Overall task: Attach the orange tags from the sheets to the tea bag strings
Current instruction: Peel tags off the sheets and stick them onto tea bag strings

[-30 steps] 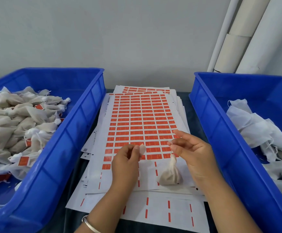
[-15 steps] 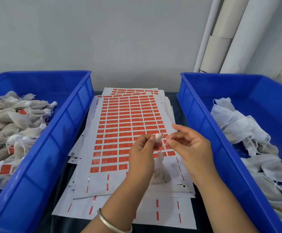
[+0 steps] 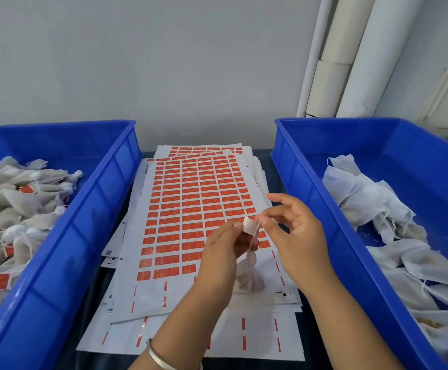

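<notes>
Near the centre of the frame, slightly right, the left hand pinches a small tag between thumb and forefinger, its pale back facing the camera. The right hand pinches the thin string just beside the tag, its other fingers spread loosely. The string runs down to a tea bag hanging below both hands, above the stacked sheets of orange tags on the dark surface. A silver bangle circles the left wrist. The blue bin at left holds tagged tea bags; the blue bin at right holds untagged white ones.
</notes>
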